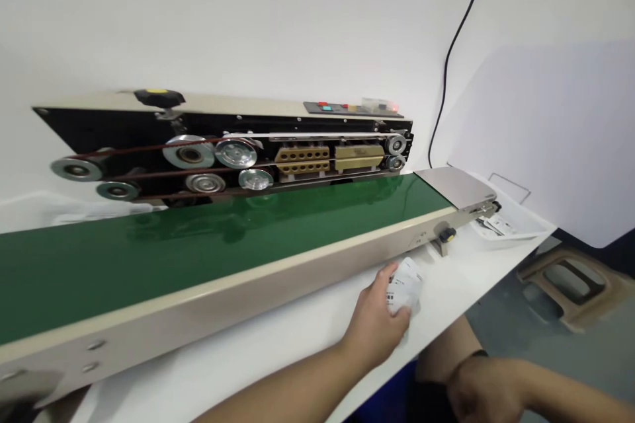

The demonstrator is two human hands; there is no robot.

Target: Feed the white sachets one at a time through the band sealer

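Note:
My left hand [376, 317] reaches across the white table edge [278, 350] and is closed on a small white packet [407, 283] with dark print. The packet sits just below the cream side rail of the band sealer's green conveyor belt [208, 244], near the black knob [446, 234]. My right hand [473, 391], with a dark band at the wrist, rests low by my lap under the table edge. Its fingers are not clear.
The sealer's open head with pulleys, belts and brass blocks [238, 158] runs along the wall. A metal plate [454, 186] ends the conveyor. Printed white packets lie in a tray [501, 228] at the right. A brown stool [570, 284] stands on the floor. A black cable [454, 46] hangs down.

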